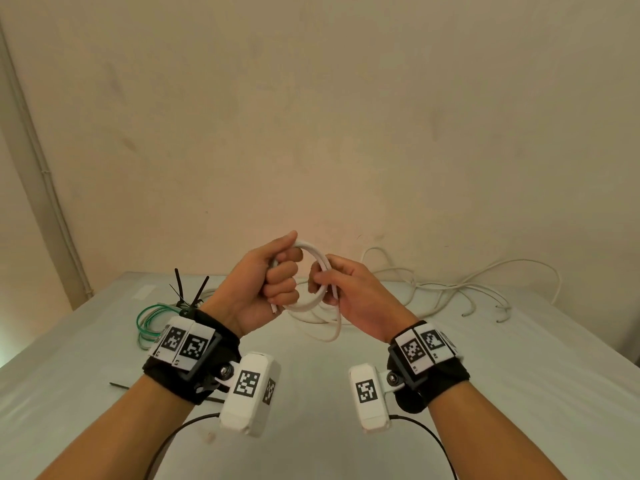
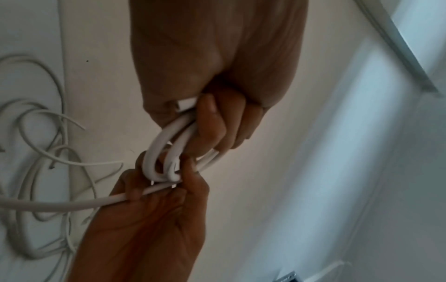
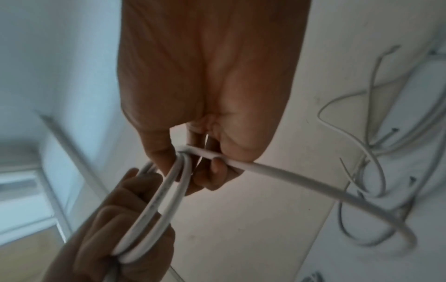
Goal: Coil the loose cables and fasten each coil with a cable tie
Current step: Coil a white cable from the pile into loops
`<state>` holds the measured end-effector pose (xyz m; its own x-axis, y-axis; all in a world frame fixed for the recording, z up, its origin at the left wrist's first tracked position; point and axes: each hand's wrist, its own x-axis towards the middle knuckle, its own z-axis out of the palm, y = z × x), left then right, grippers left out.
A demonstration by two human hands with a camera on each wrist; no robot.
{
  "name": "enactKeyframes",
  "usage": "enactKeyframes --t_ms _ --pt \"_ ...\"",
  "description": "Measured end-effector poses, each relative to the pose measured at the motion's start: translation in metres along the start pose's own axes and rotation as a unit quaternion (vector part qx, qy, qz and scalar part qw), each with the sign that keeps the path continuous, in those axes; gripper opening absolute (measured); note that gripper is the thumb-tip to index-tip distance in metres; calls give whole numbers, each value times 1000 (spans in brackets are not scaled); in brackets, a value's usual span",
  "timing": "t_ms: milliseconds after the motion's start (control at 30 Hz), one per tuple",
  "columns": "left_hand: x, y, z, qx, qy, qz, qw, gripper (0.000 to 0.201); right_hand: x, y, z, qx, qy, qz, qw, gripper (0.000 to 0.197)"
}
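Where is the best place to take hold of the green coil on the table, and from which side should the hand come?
Grip the green coil on its open loops at the left, away from the black ties that stick up at its right end. Come from above and from the left: the left hand is nearest, though it now holds the white cable. The loops lie flat, so probably pinch them together.
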<state>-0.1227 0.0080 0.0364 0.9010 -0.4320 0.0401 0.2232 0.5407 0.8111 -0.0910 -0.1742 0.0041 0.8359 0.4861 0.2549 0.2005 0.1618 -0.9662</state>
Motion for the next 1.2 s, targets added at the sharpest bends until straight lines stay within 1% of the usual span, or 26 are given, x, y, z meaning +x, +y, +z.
enactKeyframes --t_ms 100,200,267,300,333,400,467,500,533,567,600,633,667,700,733,767,867,967,1000,1033,1067,1100,1167,1200 --pt "2 3 0 -84 7 52 995 43 -1 4 3 71 47 -6 996 19" --pt "7 10 -4 -147 24 116 982 44 -6 14 3 54 73 7 996 29" --pt "9 17 -8 -175 40 155 971 43 -10 25 -1 16 99 15 995 29" --pt "10 19 -9 -178 47 173 968 43 -12 31 -2 -35 113 19 993 29" --pt "12 20 -9 -173 51 187 966 43 -12 37 -2 -112 122 26 986 28" --pt "15 18 -5 -147 52 204 967 43 -10 44 2 -283 117 37 951 27" --pt "19 13 2 -62 68 221 971 41 -10 44 9 -406 75 37 910 32" --pt "20 10 5 6 85 233 969 40 -10 42 12 -451 48 37 891 37" --pt "21 5 6 85 98 245 961 38 -11 39 14 -492 22 37 870 45" --pt "22 0 8 165 104 258 946 37 -10 36 15 -532 -2 32 846 54" --pt "21 -6 9 247 104 273 924 36 -10 31 17 -567 -22 21 823 60" --pt "22 -12 9 327 104 284 895 35 -9 27 19 -591 -37 5 806 62" --pt "22 -17 10 402 101 291 862 36 -7 23 21 -602 -46 -10 797 57" --pt "22 -22 10 466 98 293 829 39 -5 19 21 -602 -48 -20 797 49" --pt "24 -24 9 514 95 288 803 41 -3 15 20 -598 -41 -25 800 40" --pt "26 -25 7 545 96 278 785 41 -2 11 17 -592 -27 -30 805 33" --pt "31 -22 -4 606 93 243 751 33 -4 6 6 -565 30 -67 822 28" --pt "34 -22 -8 653 90 237 713 32 -7 2 3 -579 43 -77 810 24" --pt "35 -22 -8 668 92 239 699 30 -8 0 4 -593 47 -82 800 23" --pt "36 -22 -7 683 96 237 684 27 -8 -3 4 -612 52 -98 783 22" --pt "37 -23 -7 696 99 230 673 24 -8 -5 4 -635 59 -123 761 22" --pt "38 -23 -9 705 99 218 668 24 -7 -7 4 -653 67 -152 739 22" --pt "38 -24 -17 706 99 193 674 29 -8 -14 0 -677 92 -208 700 28" --pt "37 -24 -21 698 100 184 685 32 -8 -18 -4 -684 107 -237 681 33"
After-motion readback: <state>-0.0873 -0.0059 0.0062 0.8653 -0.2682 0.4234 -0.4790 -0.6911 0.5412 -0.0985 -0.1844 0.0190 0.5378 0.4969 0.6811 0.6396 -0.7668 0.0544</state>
